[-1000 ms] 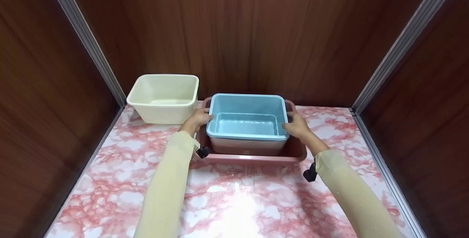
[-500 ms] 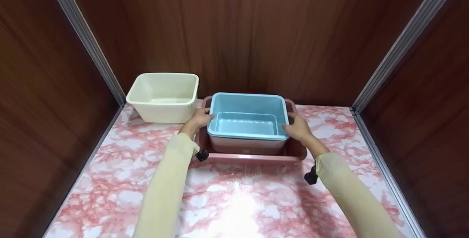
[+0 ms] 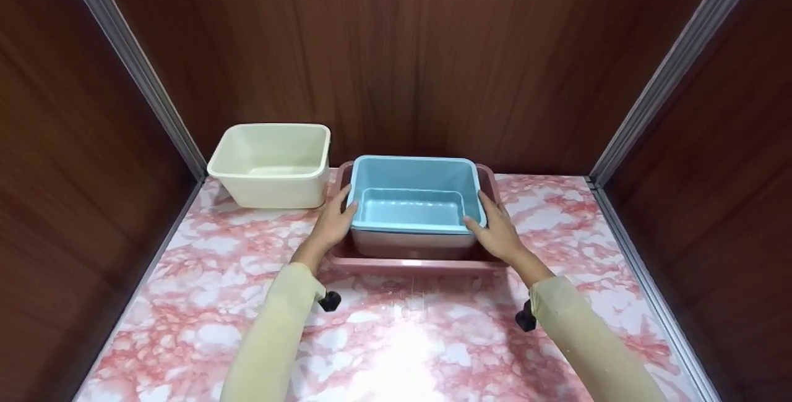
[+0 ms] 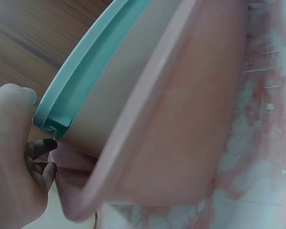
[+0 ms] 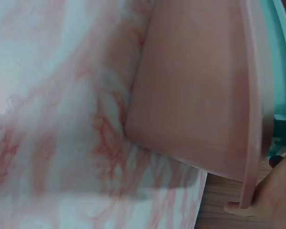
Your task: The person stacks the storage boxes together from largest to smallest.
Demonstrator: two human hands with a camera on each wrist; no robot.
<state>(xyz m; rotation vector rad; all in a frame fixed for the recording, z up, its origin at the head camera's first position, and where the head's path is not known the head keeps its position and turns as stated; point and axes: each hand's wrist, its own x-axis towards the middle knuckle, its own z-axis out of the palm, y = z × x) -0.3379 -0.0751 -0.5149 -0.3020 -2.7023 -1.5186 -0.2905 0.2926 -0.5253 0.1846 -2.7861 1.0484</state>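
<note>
A light blue rectangular plastic tub [image 3: 411,210] sits at the centre of the head view. A pale pinkish wall [image 3: 411,244] shows under its rim. Both stand inside a wider dusty-pink basin [image 3: 417,266]. My left hand [image 3: 331,226] is at the tub's left side, its thumb close to the blue rim [image 4: 69,71] and its other fingers lower down. My right hand [image 3: 498,232] rests along the right side with fingers extended outside and the thumb over the rim near the front corner. In the right wrist view one fingertip shows past the pink basin's rim [image 5: 255,95].
A cream rectangular tub [image 3: 272,192] stands to the left of the pink basin, near the back. Dark wood panels [image 3: 396,49] rise at the back and both sides, joined by metal corner strips. The tabletop [image 3: 204,303] has a red-and-white marbled pattern.
Both hands have slid toward the front along the blue tub's sides, and their fingers have loosened and straightened from their grip on its rim. The tubs and basin keep their places.
</note>
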